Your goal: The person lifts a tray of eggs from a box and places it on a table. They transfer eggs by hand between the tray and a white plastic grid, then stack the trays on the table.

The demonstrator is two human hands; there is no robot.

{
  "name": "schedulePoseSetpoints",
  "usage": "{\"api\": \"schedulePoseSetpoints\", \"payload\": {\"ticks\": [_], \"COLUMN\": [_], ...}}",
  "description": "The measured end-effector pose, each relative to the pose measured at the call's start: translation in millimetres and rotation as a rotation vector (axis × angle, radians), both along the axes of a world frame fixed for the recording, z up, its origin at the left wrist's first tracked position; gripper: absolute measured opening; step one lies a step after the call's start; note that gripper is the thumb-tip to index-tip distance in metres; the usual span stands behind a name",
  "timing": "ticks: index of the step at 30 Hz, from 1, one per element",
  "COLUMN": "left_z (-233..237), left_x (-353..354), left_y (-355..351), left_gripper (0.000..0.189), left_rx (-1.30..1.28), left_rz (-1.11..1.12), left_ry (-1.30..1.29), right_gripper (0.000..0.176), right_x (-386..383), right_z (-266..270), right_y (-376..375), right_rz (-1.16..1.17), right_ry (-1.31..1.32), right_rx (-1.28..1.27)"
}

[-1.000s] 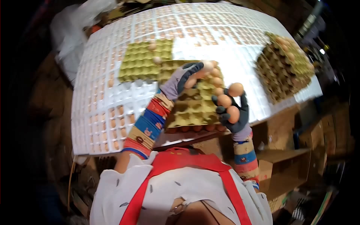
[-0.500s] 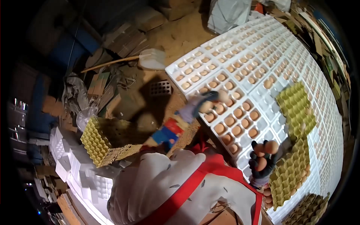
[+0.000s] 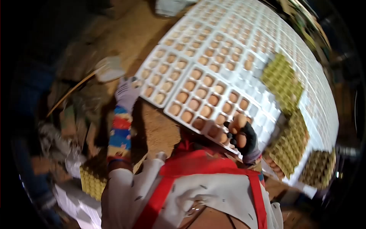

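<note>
Cradling eggs [image 3: 239,120] in my right hand [image 3: 248,139], I look down through the head camera at a broad spread of white trays [image 3: 244,82]. The dark fingers of that hand are curled around at least two eggs, one up near the fingertips and one lower against the palm; whether another is tucked behind them I cannot tell. The hand is over the near edge of the white trays, close to pockets with more eggs in them

My left hand [image 3: 127,93] reaches forward to the left edge of the spread, its fingertips at the tray edge or just beside it. They are too blurred for me to tell whether they are wide or narrow, or whether they hold anything. Between my two hands, eggs sit one to a pocket in neat rows

Off to my right, a yellowish carton [image 3: 283,82] lies on the white trays. A second carton [image 3: 291,143] lies nearer me, with eggs showing under its edge, and a darker carton stack [image 3: 318,170] stands at the far right. Down to my left I see more yellow cartons [image 3: 91,183], and beyond my left hand a wooden stick [image 3: 70,93] lies by a pale scoop [image 3: 109,69]
</note>
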State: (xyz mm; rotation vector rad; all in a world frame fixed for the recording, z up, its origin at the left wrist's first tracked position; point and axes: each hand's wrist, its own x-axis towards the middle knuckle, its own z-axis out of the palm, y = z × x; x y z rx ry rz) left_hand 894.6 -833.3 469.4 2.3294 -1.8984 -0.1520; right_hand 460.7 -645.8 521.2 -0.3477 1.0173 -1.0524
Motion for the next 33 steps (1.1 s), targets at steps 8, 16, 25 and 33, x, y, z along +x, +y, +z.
{"api": "schedulePoseSetpoints", "payload": {"ticks": [8, 16, 25, 33], "left_z": [11, 8, -19, -43], "left_x": [-160, -318, -408, -418], "left_y": [-26, -73, -95, -112], "left_gripper": [0.051, 0.053, 0.026, 0.045], "left_rx": [-0.066, 0.266, 0.038, -0.297], "left_rz": [-0.481, -0.812, -0.547, -0.753], "left_ry": [0.947, 0.083, 1.254, 0.393], "right_gripper": [0.051, 0.045, 0.026, 0.034], "right_x": [-56, -52, -108, -83], "right_z": [-47, -43, -75, -72], "right_y": [-110, -145, -180, -191], "right_rz": [-0.143, 0.193, -0.939, -0.52], "right_ry": [1.507, 1.896, -0.073, 1.581], "right_rx": [-0.291, 0.014, 0.142, -0.556]}}
